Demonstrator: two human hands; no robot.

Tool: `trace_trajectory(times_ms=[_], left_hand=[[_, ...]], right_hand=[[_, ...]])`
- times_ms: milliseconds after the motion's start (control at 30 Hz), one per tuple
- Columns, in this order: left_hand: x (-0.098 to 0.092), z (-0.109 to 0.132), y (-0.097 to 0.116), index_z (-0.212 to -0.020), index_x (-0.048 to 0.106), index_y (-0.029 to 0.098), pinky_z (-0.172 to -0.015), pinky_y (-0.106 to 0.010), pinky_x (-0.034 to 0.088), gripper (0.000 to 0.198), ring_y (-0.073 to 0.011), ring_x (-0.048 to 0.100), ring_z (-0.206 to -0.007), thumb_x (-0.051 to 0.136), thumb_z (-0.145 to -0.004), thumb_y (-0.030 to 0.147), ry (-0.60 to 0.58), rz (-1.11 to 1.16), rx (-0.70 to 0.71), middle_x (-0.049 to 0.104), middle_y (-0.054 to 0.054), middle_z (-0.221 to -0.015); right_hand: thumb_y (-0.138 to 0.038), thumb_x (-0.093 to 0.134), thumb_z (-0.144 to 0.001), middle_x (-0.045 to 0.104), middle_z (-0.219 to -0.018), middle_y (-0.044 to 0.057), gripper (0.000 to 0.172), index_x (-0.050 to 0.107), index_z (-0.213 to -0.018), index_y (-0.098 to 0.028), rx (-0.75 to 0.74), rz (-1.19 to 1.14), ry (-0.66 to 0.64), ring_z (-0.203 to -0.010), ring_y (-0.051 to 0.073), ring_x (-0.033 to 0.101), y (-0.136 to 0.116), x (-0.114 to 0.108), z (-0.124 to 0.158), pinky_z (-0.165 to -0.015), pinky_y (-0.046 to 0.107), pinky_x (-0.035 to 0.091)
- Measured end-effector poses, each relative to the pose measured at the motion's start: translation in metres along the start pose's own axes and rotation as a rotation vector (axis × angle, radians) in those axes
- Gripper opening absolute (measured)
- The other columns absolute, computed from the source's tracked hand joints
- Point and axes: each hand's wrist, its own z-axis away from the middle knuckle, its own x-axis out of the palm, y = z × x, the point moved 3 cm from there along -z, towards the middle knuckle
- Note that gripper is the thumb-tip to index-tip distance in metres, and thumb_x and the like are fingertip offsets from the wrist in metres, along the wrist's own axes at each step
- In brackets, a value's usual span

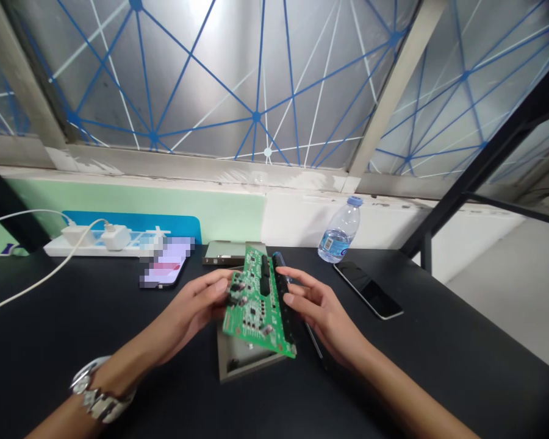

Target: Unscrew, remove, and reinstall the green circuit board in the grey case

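Between my two hands a green circuit board (pixel 251 320) is held up and tilted, with black connectors along its right edge. My left hand (pixel 201 308) grips the board's left edge, thumb on top and the other fingers partly hidden behind. On the right edge, my right hand (pixel 313 302) closes its thumb and fingers over the black connector strip. Beneath the board, a shallow grey metal case (pixel 226 366) lies on the black table, partly covered by it. Behind stands a flat grey metal piece (pixel 219 252). A thin screwdriver-like shaft (pixel 315 344) lies beside my right hand.
At the back left, a white power strip (pixel 114 244) carries plugs and cables, with a lit phone (pixel 169 265) nearby. A water bottle (pixel 341 231) and a dark phone (pixel 368 289) are on the right. The wall (pixel 297 222) borders the table's rear.
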Motion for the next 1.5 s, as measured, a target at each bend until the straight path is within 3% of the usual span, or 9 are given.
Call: trace_trajectory(times_ms=[333,500,633,833,933,1033,1133,1333,1500], left_hand=[[0.008,0.006,-0.013,-0.141,0.052,0.035,-0.109,-0.049,0.04,0.054,-0.0355,0.023,-0.147,0.066,-0.089,0.035,-0.032,-0.189,0.076,0.021,-0.003,-0.164],[0.019,0.007,-0.022,-0.128,0.061,0.03,-0.095,-0.042,0.048,0.042,-0.0299,0.06,-0.114,0.066,-0.088,0.041,0.026,-0.264,0.028,0.063,-0.009,-0.126],[0.028,0.005,-0.023,-0.092,0.07,0.023,-0.078,-0.033,0.049,0.028,-0.0221,0.061,-0.083,0.059,-0.091,0.049,0.193,-0.417,0.047,0.065,-0.002,-0.082],[0.029,0.002,-0.03,-0.112,0.069,0.026,-0.098,-0.036,0.045,0.032,-0.0272,0.057,-0.114,0.056,-0.093,0.049,0.319,-0.341,0.12,0.069,-0.005,-0.113],[0.022,0.0,-0.038,-0.121,0.064,0.026,-0.099,-0.04,0.046,0.039,-0.0278,0.059,-0.116,0.057,-0.092,0.051,0.352,-0.222,0.026,0.069,-0.007,-0.118],[0.016,-0.002,-0.042,-0.13,0.057,0.025,-0.097,-0.041,0.05,0.045,-0.0273,0.061,-0.117,0.057,-0.093,0.05,0.388,-0.029,-0.05,0.067,-0.008,-0.126],[0.014,-0.004,-0.038,-0.13,0.057,0.024,-0.104,-0.039,0.047,0.043,-0.0254,0.056,-0.127,0.058,-0.094,0.045,0.459,0.128,-0.009,0.062,-0.009,-0.137],[0.021,-0.006,-0.033,-0.129,0.061,0.017,-0.114,-0.041,0.037,0.043,-0.0267,0.054,-0.13,0.064,-0.09,0.037,0.458,0.304,-0.011,0.065,-0.011,-0.133],[0.021,-0.003,-0.045,-0.127,0.064,0.024,-0.117,-0.04,0.031,0.046,-0.0272,0.05,-0.134,0.063,-0.089,0.05,0.466,0.121,-0.058,0.063,-0.006,-0.137]], right_hand=[[-0.03,0.075,-0.082,0.076,-0.104,0.015,0.043,0.057,-0.119,-0.018,-0.114,-0.078,-0.076,-0.078,0.026,0.076,-0.005,0.008,0.006,-0.074,0.04,0.056],[-0.028,0.07,-0.087,0.076,-0.104,0.015,0.038,0.055,-0.12,-0.017,-0.177,0.035,-0.145,-0.07,0.02,0.075,-0.006,0.017,0.014,-0.072,0.035,0.057],[-0.027,0.067,-0.09,0.075,-0.107,0.014,0.038,0.055,-0.125,-0.018,-0.172,0.075,-0.225,-0.065,0.018,0.075,-0.004,0.023,0.022,-0.068,0.033,0.058],[-0.029,0.063,-0.092,0.073,-0.112,0.014,0.041,0.055,-0.131,-0.02,-0.202,0.156,-0.302,-0.057,0.014,0.072,-0.005,0.028,0.029,-0.063,0.03,0.057],[-0.036,0.061,-0.093,0.074,-0.073,0.005,0.025,0.067,-0.108,-0.016,-0.157,0.208,-0.205,-0.038,0.007,0.054,-0.007,0.02,0.025,-0.044,0.021,0.044],[-0.04,0.06,-0.093,0.049,-0.04,-0.006,0.03,0.066,-0.081,-0.014,-0.217,0.274,0.002,-0.034,0.004,0.034,-0.014,0.007,0.018,-0.041,0.019,0.029],[-0.042,0.062,-0.091,0.045,-0.043,-0.008,0.032,0.058,-0.074,-0.016,-0.187,0.3,0.084,-0.038,0.004,0.031,-0.016,0.0,0.01,-0.041,0.02,0.024],[-0.042,0.064,-0.09,0.048,-0.055,-0.008,0.027,0.056,-0.094,-0.017,-0.104,0.219,-0.073,-0.043,0.005,0.035,-0.003,0.016,0.008,-0.044,0.019,0.029],[-0.033,0.073,-0.083,0.055,-0.056,-0.005,0.024,0.056,-0.088,-0.017,-0.239,0.167,-0.133,-0.048,0.007,0.047,-0.001,0.038,0.022,-0.054,0.023,0.04]])
